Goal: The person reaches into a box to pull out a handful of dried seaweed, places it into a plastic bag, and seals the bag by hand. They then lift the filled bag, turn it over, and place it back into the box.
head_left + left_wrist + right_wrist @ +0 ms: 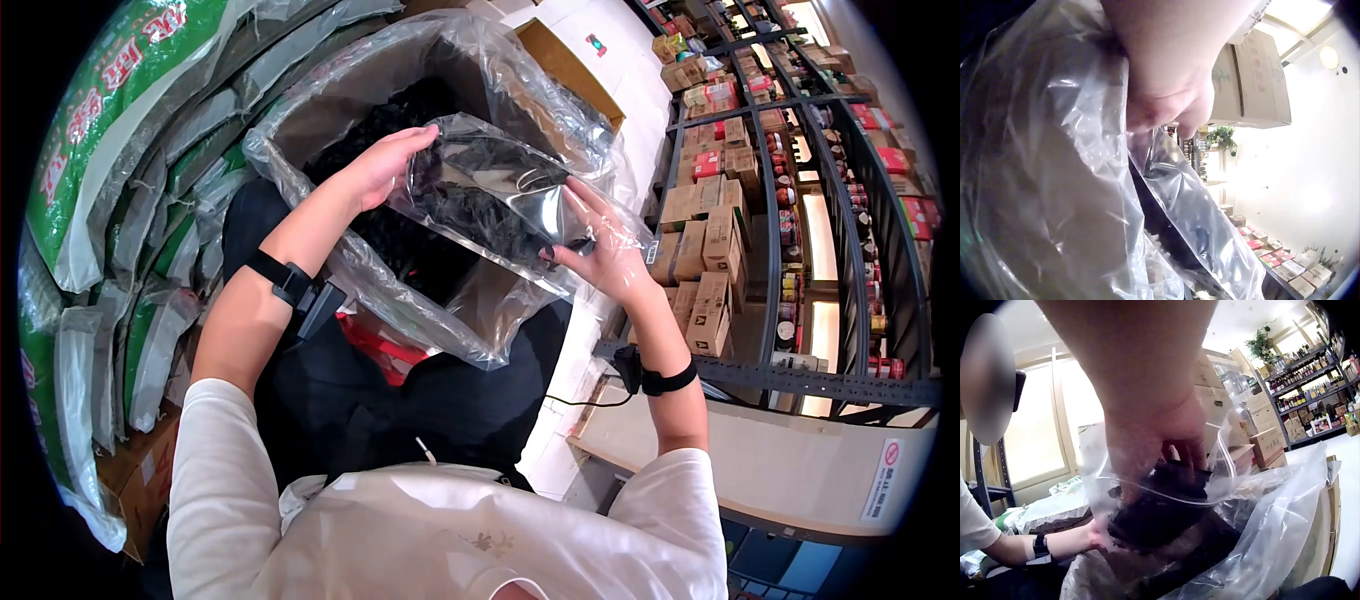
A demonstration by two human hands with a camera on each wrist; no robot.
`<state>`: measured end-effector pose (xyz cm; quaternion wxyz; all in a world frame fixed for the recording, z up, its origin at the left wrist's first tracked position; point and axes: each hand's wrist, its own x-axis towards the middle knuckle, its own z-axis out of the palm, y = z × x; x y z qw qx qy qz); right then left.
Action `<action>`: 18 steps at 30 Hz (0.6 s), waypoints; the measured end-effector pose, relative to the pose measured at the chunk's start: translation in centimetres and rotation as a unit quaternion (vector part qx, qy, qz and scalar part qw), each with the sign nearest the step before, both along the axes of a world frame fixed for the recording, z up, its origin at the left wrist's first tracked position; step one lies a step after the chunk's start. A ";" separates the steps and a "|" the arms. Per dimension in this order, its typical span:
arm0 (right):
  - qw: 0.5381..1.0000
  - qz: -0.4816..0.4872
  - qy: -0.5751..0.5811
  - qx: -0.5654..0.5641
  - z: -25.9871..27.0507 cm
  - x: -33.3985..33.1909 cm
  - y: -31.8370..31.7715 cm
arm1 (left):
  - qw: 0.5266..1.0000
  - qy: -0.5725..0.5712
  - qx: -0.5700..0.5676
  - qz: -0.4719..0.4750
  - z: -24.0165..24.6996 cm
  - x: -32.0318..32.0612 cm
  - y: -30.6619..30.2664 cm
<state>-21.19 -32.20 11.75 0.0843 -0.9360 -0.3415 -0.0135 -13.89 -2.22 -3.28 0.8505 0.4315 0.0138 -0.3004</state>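
A clear plastic zip bag (pixel 490 190) is stretched over a carton between my two hands, with black, crinkled pieces (pixel 1160 506) showing in it in the right wrist view. My left hand (pixel 378 168) pinches the bag's left end, thumb uppermost. At the bag's right end, my right hand (pixel 603 245) is inside the mouth, thumb and fingers spread apart and clear film over the wrist. Dark bits show by that thumb. Below lies the carton's clear liner (pixel 425 310), its film folded over the rim, with more loose black pieces (pixel 430 265) inside.
Green and grey plastic sacks (pixel 130 150) are piled on the left. To the right stand metal shelves (pixel 765 190) with cartons and jars, above a pale counter (pixel 760 450). A red item (pixel 375 350) lies between the carton and my legs.
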 end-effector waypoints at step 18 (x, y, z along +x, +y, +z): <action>0.993 -0.101 -0.061 0.014 -1.1 0.9 2.5 | 0.999 -0.025 -0.002 0.024 0.6 -0.4 -0.3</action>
